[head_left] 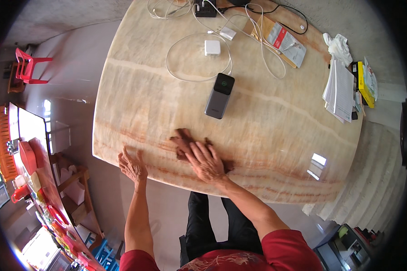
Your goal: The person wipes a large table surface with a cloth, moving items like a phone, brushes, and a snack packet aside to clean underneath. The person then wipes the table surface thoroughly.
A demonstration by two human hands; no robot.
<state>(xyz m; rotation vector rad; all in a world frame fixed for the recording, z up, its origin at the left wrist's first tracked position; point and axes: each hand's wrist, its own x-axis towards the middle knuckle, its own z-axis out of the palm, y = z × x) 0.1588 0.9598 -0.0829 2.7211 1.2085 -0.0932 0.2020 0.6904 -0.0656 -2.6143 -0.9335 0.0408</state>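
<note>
A crumpled brown cloth (182, 141) lies on the glossy stone-patterned table (140, 99) near its front edge. My right hand (207, 163) rests flat over the cloth, fingers stretched out, with folds of it showing on both sides. At the table's near left edge, my left hand (133, 166) has its fingers spread and holds nothing. Beyond the cloth lies a dark grey power bank (219, 97) with a black glossy end. A white cable (167, 58) loops from it, close to a white charger block (212, 48).
At the far side are a black power strip (205, 9), tangled cables and a red-and-white packet (287, 44). Papers (339, 90), a crumpled white tissue (338, 47) and a yellow box (365, 86) sit along the right. A pink chair (28, 67) stands off left.
</note>
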